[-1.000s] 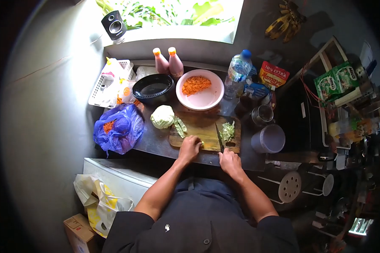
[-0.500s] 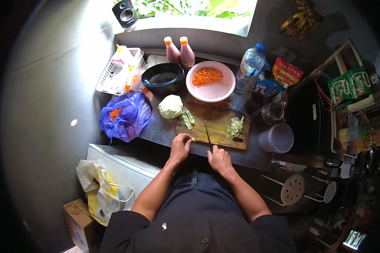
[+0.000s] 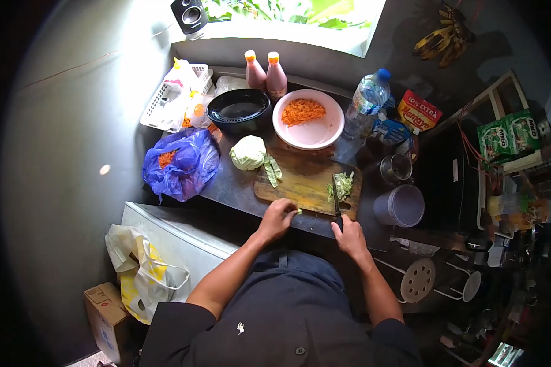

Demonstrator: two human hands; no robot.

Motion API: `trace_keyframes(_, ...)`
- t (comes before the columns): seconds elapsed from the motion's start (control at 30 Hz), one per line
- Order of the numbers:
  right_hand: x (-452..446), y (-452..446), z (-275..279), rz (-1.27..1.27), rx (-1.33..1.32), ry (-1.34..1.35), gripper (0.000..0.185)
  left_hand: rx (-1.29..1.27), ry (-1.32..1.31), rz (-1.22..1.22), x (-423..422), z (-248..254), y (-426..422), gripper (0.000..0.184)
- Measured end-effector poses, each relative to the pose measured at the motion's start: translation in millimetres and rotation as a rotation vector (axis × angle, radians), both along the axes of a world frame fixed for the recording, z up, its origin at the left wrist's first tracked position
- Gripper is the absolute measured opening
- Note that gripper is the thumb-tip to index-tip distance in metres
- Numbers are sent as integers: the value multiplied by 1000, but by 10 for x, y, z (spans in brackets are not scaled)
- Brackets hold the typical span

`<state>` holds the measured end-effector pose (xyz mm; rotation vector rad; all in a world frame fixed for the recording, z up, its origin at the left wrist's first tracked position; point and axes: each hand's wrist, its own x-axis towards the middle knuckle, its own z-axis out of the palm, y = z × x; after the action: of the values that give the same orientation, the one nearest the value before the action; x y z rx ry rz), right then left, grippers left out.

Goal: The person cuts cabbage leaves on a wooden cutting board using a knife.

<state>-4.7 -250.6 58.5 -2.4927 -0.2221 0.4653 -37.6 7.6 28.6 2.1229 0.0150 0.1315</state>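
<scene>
My right hand [image 3: 351,238] is closed round the black handle of a kitchen knife [image 3: 335,194], whose blade points away from me beside a small heap of shredded cabbage [image 3: 343,185]. That heap lies at the right end of the wooden cutting board [image 3: 300,185]. At the board's near edge, my left hand [image 3: 277,219] is closed, with a small pale-green cabbage piece [image 3: 299,211] at its fingertips. A cut cabbage head [image 3: 248,153] sits by the board's left corner, and a loose strip of cabbage leaf [image 3: 273,170] lies next to it.
Behind the board stand a pink bowl [image 3: 324,131] with shredded carrot and a black basin [image 3: 239,122]. A blue plastic bag [image 3: 187,168] sits at left. On the right are a water bottle [image 3: 368,101] and a lidded tub [image 3: 399,206].
My right hand has carried the knife to the right, from mid-board to the shredded heap. My left hand has also shifted right along the near edge with the cabbage piece.
</scene>
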Motion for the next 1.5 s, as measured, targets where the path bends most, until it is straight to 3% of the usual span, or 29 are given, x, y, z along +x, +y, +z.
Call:
trace_keyframes(0.27, -70, 39, 76, -1, 91, -52, 36, 86, -151, -223, 600, 132, -436, 7)
trace_keyframes(0.6, -122, -50, -109, 60, -129, -54, 41, 206, -42, -136, 522, -152, -308, 11)
trace_keyframes(0.73, 13, -109, -54, -56, -202, -105, 39, 203, -22, -140, 535, -151, -311, 10)
trace_keyframes(0.97, -150, 108, -172, -67, -35, -71, 38, 236, -104, -96, 527, -174, -372, 10)
trace_keyframes(1.5, -356, 438, -9, 76, -164, -59, 30, 244, -140, -106, 561, -141, -551, 13)
